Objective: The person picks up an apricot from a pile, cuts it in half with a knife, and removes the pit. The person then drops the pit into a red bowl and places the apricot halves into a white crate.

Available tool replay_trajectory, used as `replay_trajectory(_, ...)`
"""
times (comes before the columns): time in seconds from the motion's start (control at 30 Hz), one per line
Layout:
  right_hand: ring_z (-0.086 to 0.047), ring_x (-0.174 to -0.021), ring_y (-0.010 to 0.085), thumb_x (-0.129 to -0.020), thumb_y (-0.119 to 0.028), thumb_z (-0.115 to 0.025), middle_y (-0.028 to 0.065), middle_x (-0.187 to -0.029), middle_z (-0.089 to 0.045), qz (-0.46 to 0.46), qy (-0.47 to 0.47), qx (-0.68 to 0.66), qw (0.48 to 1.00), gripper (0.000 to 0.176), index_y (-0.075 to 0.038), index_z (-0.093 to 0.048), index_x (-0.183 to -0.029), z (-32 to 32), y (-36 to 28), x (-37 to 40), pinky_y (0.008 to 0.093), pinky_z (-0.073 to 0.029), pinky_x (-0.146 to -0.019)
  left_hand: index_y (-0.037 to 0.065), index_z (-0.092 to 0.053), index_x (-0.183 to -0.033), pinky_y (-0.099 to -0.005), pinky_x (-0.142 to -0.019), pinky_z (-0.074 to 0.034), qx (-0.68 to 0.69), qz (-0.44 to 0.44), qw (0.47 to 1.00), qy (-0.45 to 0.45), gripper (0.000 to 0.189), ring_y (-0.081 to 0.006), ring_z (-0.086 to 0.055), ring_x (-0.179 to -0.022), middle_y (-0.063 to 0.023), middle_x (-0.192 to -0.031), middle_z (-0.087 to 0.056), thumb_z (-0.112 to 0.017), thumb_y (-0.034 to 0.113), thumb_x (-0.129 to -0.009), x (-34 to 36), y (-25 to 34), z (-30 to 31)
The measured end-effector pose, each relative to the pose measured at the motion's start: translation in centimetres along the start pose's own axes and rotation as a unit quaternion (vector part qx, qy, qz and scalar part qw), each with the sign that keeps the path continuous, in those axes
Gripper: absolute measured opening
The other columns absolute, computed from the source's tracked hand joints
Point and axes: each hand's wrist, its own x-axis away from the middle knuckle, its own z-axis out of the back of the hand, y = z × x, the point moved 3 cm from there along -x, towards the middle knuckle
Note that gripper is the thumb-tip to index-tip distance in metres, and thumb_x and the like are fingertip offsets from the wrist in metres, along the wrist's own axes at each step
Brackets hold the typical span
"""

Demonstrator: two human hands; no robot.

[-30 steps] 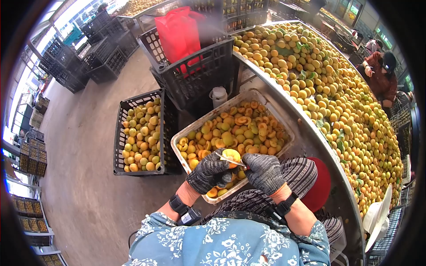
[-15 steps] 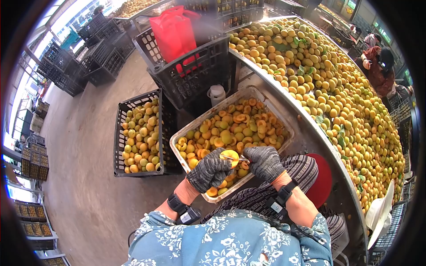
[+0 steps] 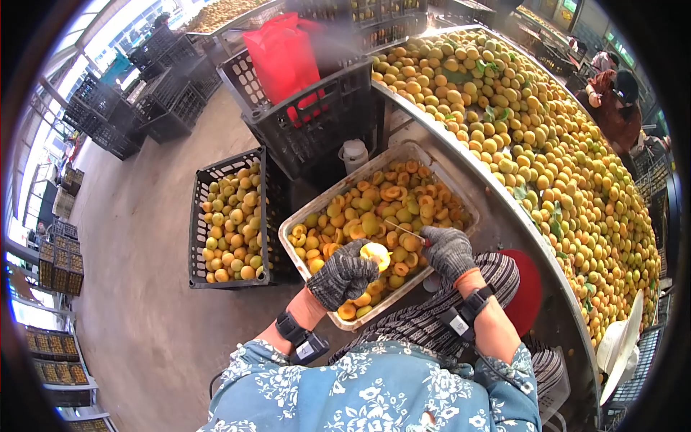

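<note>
My left hand (image 3: pixel 344 275), in a grey knit glove, is closed around a cut apricot (image 3: pixel 375 254) whose yellow-orange flesh faces up. My right hand (image 3: pixel 449 252), gloved the same way, grips a thin-bladed knife (image 3: pixel 404 230). Its blade points up and left over the fruit, apart from the held apricot; the handle is mostly hidden in my fingers. Beneath both hands sits a whitish plastic tub (image 3: pixel 349 325) of apricots, many of them cut open.
Left of the tub, a black crate (image 3: pixel 196 223) holds whole apricots. A taller black crate (image 3: pixel 317 126) with a red bag (image 3: pixel 284 57) stands behind. To the right, a metal-edged table (image 3: pixel 432 126) is heaped with apricots. Another person (image 3: pixel 617 115) is beyond it.
My right hand has moved right and slightly up, taking the knife away from the apricot. My left hand still holds the fruit, now turned a little.
</note>
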Motion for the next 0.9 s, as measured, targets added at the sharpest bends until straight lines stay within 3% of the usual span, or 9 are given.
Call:
replay_trajectory(0.23, -0.061, -0.066, 0.0327, -0.072, -0.018, -0.064, 0.0115, -0.068, -0.059, 0.12, 0.064, -0.003, 0.991, 0.012, -0.011, -0.058, -0.081, 0.7, -3.9, 2.6, 0.0402, -0.048, -0.056, -0.002, -0.057, -0.106, -0.0187, -0.05, -0.042, -0.031, -0.041, 0.999, -0.008, 0.026, -0.0027, -0.049, -0.062, -0.0013, -0.085, -0.055, -0.061, 0.0, -0.081, -0.8, -0.7, -0.3)
replay_trajectory(0.27, -0.06, -0.064, 0.0321, -0.071, -0.018, -0.064, 0.0107, -0.066, -0.059, 0.133, 0.072, -0.016, 0.988, 0.012, -0.012, -0.057, -0.079, 0.5, -4.0, 2.6, 0.0407, -0.047, -0.055, -0.002, -0.057, -0.104, -0.0159, -0.043, -0.037, 0.062, -0.059, 0.996, -0.01, 0.026, -0.0007, -0.045, -0.055, 0.0029, -0.079, -0.055, -0.062, 0.004, -0.08, -0.7, -0.6, -0.9)
replay_trajectory(0.37, -0.061, -0.064, 0.032, -0.071, -0.017, -0.064, 0.0104, -0.066, -0.059, 0.134, 0.037, 0.023, 0.99, 0.011, -0.012, -0.057, -0.078, 0.4, -4.9, 2.5, 0.0415, -0.047, -0.055, 0.0, -0.058, -0.104, -0.0143, -0.04, -0.033, -0.014, -0.098, 0.995, 0.029, 0.027, 0.0011, -0.042, -0.052, 0.0051, -0.075, -0.055, -0.064, 0.008, -0.079, -0.9, 0.1, -1.6)
replay_trajectory(0.43, -0.061, -0.064, 0.0321, -0.071, -0.015, -0.063, 0.0103, -0.065, -0.059, 0.138, 0.042, 0.02, 0.989, 0.01, -0.012, -0.058, -0.079, 0.3, -5.1, 2.5, 0.0423, -0.046, -0.054, 0.002, -0.059, -0.1, -0.0209, -0.046, -0.041, -0.006, -0.12, 0.992, 0.037, 0.024, -0.0064, -0.051, -0.058, -0.0008, -0.079, -0.059, -0.065, 0.009, -0.077, -1.2, -0.4, -1.5)
replay_trajectory(0.5, -0.061, -0.064, 0.0323, -0.071, -0.016, -0.063, 0.0105, -0.066, -0.059, 0.119, 0.031, 0.026, 0.992, 0.011, -0.011, -0.058, -0.08, 0.0, -5.1, 2.3, 0.0424, -0.046, -0.055, 0.004, -0.062, -0.091, -0.0313, -0.06, -0.049, -0.298, -0.412, 0.857, 0.089, 0.014, -0.0192, -0.059, -0.072, -0.0092, -0.088, -0.061, -0.062, 0.008, -0.077, -1.5, -0.3, -1.4)
replay_trajectory(0.6, -0.061, -0.064, 0.0324, -0.072, -0.016, -0.062, 0.0104, -0.066, -0.059, 0.106, 0.027, 0.017, 0.994, 0.011, -0.011, -0.058, -0.08, -0.4, -5.1, 2.2, 0.0425, -0.047, -0.055, 0.006, -0.063, -0.083, -0.0387, -0.075, -0.049, -0.235, -0.319, 0.913, 0.094, 0.008, -0.0307, -0.058, -0.087, -0.0159, -0.098, -0.059, -0.06, 0.006, -0.075, -1.1, -0.4, -1.4)
replay_trajectory(0.73, -0.061, -0.065, 0.0322, -0.072, -0.015, -0.062, 0.0109, -0.067, -0.059, 0.088, 0.002, 0.02, 0.996, 0.01, -0.011, -0.057, -0.08, -1.1, -4.4, 1.8, 0.0429, -0.046, -0.056, 0.005, -0.063, -0.08, -0.0368, -0.076, -0.049, -0.178, -0.28, 0.938, 0.098, 0.006, -0.0311, -0.058, -0.087, -0.0156, -0.099, -0.059, -0.06, 0.007, -0.075, -2.3, -2.4, -0.6)
replay_trajectory(0.8, -0.061, -0.066, 0.0325, -0.073, -0.015, -0.061, 0.0112, -0.067, -0.06, 0.08, 0.026, -0.002, 0.996, 0.01, -0.011, -0.058, -0.081, -1.4, -3.9, 1.7, 0.0437, -0.046, -0.057, -0.003, -0.059, -0.099, -0.0284, -0.072, -0.049, -0.375, -0.477, 0.789, 0.093, 0.026, -0.0146, -0.059, -0.083, -0.0085, -0.093, -0.062, -0.067, 0.004, -0.076, -1.6, -1.5, -0.3)
replay_trajectory(0.9, -0.062, -0.07, 0.0331, -0.073, -0.015, -0.061, 0.0135, -0.072, -0.061, 0.051, 0.0, 0.024, 0.998, 0.013, -0.012, -0.06, -0.086, -1.8, -3.3, 1.2, 0.0437, -0.047, -0.059, -0.002, -0.061, -0.097, -0.028, -0.066, -0.049, -0.454, -0.483, 0.742, 0.1, 0.019, -0.0141, -0.058, -0.075, -0.0089, -0.089, -0.061, -0.063, 0.001, -0.079, -1.5, -1.2, -0.9)
